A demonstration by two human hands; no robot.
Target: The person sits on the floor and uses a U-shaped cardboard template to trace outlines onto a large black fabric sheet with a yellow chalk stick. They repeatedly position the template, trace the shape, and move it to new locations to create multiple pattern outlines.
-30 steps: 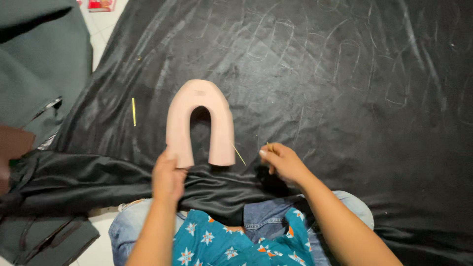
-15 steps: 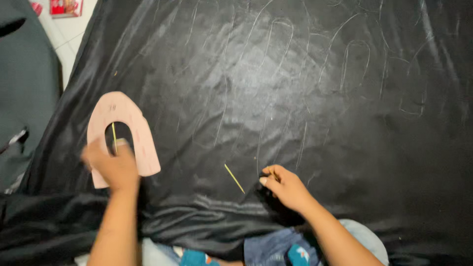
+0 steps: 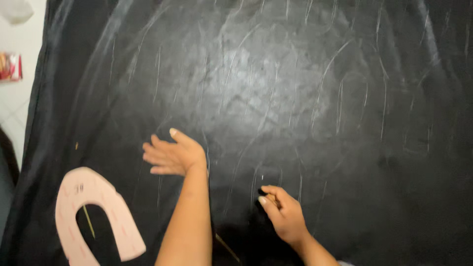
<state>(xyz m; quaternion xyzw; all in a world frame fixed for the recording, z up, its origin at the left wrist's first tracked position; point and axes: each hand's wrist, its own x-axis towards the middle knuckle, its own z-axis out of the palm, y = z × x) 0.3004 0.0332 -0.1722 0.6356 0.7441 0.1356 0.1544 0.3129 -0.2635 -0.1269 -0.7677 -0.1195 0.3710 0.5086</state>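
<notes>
- Head view: the left hand [image 3: 172, 153] lies flat, fingers spread wide, on the black sheet [image 3: 305, 98].
- The right hand [image 3: 283, 212] is curled, pinching something small against the sheet.
- The pink U-shaped template [image 3: 91, 216] lies apart, lower left.

A glossy black sheet of material [image 3: 305, 98] is scored with faint pale chalk outlines and catches a whitish sheen near its middle. A pale pink horseshoe-shaped template [image 3: 74, 197] with reddish markings lies on it, beside a thin yellow stick [image 3: 88, 221]. White tiled floor [image 3: 15, 108] shows at one edge.
</notes>
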